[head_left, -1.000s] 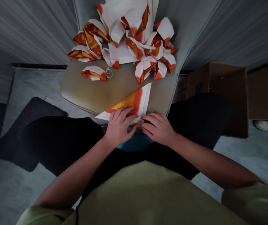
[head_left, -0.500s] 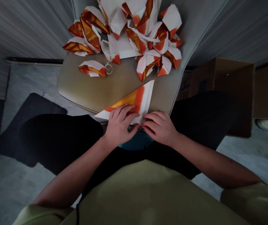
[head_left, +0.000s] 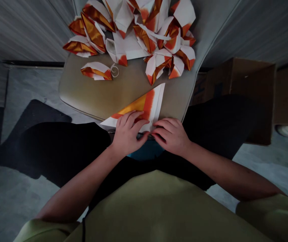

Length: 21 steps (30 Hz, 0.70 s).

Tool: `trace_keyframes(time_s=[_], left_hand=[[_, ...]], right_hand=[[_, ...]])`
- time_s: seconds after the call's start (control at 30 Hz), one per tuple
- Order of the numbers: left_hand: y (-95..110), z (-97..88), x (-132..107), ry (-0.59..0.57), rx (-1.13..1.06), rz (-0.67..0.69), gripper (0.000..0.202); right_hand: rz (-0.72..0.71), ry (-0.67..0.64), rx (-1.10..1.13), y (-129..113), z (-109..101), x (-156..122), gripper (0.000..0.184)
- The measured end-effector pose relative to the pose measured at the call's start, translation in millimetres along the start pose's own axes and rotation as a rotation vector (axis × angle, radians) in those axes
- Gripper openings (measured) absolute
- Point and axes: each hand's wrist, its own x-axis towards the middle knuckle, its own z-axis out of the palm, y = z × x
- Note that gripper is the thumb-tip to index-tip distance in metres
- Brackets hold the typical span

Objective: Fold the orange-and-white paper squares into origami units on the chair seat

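A sheet of white paper with an orange and gold band, folded into a triangle (head_left: 146, 102), lies at the near edge of a tan chair seat (head_left: 88, 94). My left hand (head_left: 127, 134) rests on its lower left part, fingers stretched flat over the orange band. My right hand (head_left: 171, 134) presses the paper's near edge at the lower right, fingers flat and close together. The fingertips of both hands almost meet at the fold.
A heap of folded white, orange and gold paper pieces (head_left: 138, 30) covers the back of the seat, with one loose piece (head_left: 95, 71) and a small ring (head_left: 114, 70) beside it. An open cardboard box (head_left: 237, 87) stands at the right. Grey floor lies around my dark-trousered legs.
The view has shifted slightly, so the chair and heap sit a little higher and further left. Both hands stay pressed on the folded paper with hardly any movement.
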Motion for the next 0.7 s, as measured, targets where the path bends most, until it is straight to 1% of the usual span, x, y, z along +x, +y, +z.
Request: trace_keyframes(time_s=[0.27,0.4,0.53,0.7], left_hand=[[-0.3,1.3,-0.3,0.01,-0.007,-0.001,0.031],[-0.7,0.8,0.0,0.027,-0.022,0.01,0.031],[-1.3,0.5,0.6,0.033,-0.049,0.016,0.029],[-0.3,1.1,1.0,0.036,-0.027,0.01,0.029]], right_hand=[[0.033,0.009,0.011,-1.6,2.1,-1.2,0.01],[0.01,0.019,0.005,-1.5,0.7,-1.5,0.007],[0.003,0.002,0.018,-0.9,-0.9,-3.2,0.008],[-0.009,0.018,0.004,-1.9,-0.5,-4.1,0.008]])
